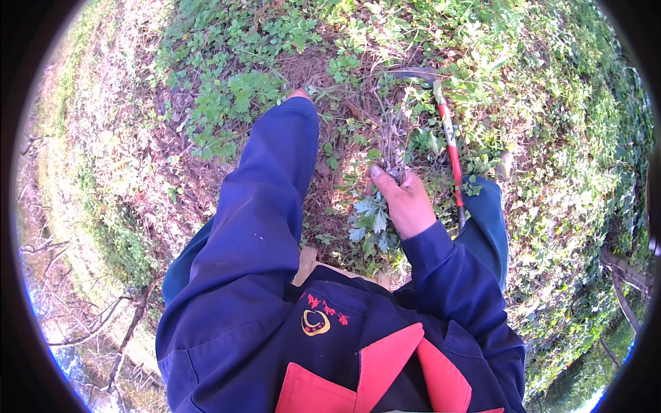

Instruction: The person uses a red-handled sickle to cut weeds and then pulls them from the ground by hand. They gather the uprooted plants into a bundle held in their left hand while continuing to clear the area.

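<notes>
My right hand [405,199] is closed around a bunch of plants, with dry roots and stems [392,139] pointing away from me and grey-green lobed leaves [374,219] hanging below the fist. Stretched forward, my left hand [298,94] shows only a little skin past the blue cuff, among low weeds; its fingers are hidden. A sickle [450,137] with a red and white handle lies on the ground to the right of the bunch, its curved dark blade [415,73] at the far end.
Leafy weeds [255,90] and dry litter cover the ground around me. A wooden edge, perhaps a low stool [307,260], shows under me. Bare branches [131,325] stand at the lower left, more [625,294] at the right. My trouser leg [488,222] is beside the sickle's handle end.
</notes>
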`<act>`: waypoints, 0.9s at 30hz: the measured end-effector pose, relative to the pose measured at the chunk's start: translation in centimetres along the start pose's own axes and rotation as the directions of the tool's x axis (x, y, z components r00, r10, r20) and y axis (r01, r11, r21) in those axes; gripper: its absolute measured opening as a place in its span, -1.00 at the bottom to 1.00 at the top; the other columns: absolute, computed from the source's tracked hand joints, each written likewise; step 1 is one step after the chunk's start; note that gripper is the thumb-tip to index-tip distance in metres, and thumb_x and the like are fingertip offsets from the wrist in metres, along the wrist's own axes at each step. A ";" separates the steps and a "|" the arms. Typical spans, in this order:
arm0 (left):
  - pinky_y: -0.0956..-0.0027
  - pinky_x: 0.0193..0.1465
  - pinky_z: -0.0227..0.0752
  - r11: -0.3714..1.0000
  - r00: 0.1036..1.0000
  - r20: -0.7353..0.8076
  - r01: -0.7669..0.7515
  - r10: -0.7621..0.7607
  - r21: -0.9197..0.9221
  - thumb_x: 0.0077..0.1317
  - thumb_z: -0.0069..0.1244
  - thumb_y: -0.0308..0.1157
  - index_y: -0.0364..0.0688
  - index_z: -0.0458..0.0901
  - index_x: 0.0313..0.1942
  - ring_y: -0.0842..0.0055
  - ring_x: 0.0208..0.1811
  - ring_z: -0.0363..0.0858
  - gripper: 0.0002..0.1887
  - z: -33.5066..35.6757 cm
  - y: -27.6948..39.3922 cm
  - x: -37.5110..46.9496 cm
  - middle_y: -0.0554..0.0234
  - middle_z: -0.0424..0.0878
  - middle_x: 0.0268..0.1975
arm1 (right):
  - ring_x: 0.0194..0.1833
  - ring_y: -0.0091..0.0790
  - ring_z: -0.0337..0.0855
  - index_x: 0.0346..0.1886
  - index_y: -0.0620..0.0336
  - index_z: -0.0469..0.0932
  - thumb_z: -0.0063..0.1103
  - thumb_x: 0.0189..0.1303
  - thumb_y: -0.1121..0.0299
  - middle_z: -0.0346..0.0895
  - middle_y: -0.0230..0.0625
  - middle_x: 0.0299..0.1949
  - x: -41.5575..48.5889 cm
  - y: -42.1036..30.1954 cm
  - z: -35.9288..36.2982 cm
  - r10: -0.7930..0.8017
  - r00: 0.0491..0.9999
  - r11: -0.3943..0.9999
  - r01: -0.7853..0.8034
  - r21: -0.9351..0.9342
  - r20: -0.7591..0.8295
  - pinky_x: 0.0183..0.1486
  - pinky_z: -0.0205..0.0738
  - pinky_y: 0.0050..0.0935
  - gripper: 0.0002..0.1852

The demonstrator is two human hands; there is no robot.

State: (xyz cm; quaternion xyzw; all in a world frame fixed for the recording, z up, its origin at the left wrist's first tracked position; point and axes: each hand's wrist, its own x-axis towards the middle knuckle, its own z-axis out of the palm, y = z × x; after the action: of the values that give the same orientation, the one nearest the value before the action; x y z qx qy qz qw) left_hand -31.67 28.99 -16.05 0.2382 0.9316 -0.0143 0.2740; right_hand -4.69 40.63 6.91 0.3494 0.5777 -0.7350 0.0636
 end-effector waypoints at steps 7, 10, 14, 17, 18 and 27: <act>0.18 -0.09 0.49 0.905 0.993 -0.026 0.094 -0.115 -0.415 0.21 -0.05 -0.34 0.02 0.38 0.10 0.13 -0.09 0.62 -0.59 -0.1 -0.4 -0.5 0.10 0.58 -0.07 | -0.40 -0.66 0.29 -0.26 0.26 0.49 0.05 0.32 0.30 0.39 -0.55 -0.48 -0.3 -0.3 -0.4 0.008 1.000 1.000 -0.008 0.028 0.007 -0.30 0.29 -0.57 -0.81; 0.19 -0.08 0.49 0.864 0.998 0.063 0.050 -0.021 -0.500 0.21 -0.04 -0.32 0.03 0.39 0.10 0.13 -0.09 0.62 -0.59 1.1 1.7 -2.1 0.10 0.59 -0.08 | -0.40 -0.67 0.31 -0.25 0.26 0.48 0.05 0.32 0.31 0.41 -0.54 -0.47 -0.2 -0.5 -0.4 -0.030 0.999 0.999 0.030 0.034 0.010 -0.30 0.29 -0.58 -0.81; 0.18 -0.14 0.47 0.901 0.968 0.063 -0.201 0.243 -0.384 0.26 -0.07 -0.27 -0.11 0.43 0.03 0.10 -0.20 0.62 -0.66 3.7 6.8 -6.4 -0.02 0.61 -0.23 | -0.40 -0.67 0.34 -0.26 0.26 0.49 0.05 0.32 0.32 0.45 -0.53 -0.46 -0.3 -0.7 -0.1 -0.014 0.999 0.997 0.011 0.072 0.032 -0.29 0.30 -0.57 -0.82; 0.14 -0.16 0.47 0.781 0.916 -0.035 -0.361 0.400 -0.509 0.29 -0.12 -0.31 -0.18 0.43 -0.04 0.09 -0.23 0.61 -0.73 4.5 9.3 -10.1 -0.02 0.60 -0.25 | -0.40 -0.67 0.35 -0.28 0.25 0.51 0.06 0.31 0.33 0.47 -0.52 -0.47 -0.8 -0.6 -0.3 -0.059 0.997 0.996 0.056 0.062 0.043 -0.29 0.31 -0.57 -0.83; 0.12 -0.17 0.46 0.828 0.902 -0.028 -0.407 0.430 -0.387 0.29 -0.14 -0.33 -0.19 0.42 -0.08 0.06 -0.25 0.60 -0.77 4.0 9.0 -10.6 -0.03 0.60 -0.26 | -0.40 -0.67 0.35 -0.28 0.25 0.51 0.06 0.31 0.33 0.47 -0.52 -0.47 -1.1 -0.5 -0.5 -0.053 0.998 0.997 0.051 0.063 0.029 -0.30 0.31 -0.57 -0.83; 0.12 -0.16 0.50 0.920 0.858 -0.362 -0.392 0.364 -0.001 0.12 -0.15 -0.59 -0.08 0.31 0.04 0.06 -0.14 0.59 -0.56 -0.6 5.0 -3.7 0.06 0.30 0.20 | -0.40 -0.67 0.34 -0.27 0.24 0.51 0.05 0.33 0.29 0.46 -0.53 -0.46 -2.6 -0.7 -2.1 -0.041 0.999 0.999 0.041 0.016 0.003 -0.28 0.30 -0.59 -0.80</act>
State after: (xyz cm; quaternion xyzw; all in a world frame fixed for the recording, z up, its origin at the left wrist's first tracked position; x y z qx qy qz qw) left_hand -26.99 31.93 -13.17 0.4046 0.9005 0.1180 0.1075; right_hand -2.16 41.94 8.87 0.3366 0.5786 -0.7414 0.0465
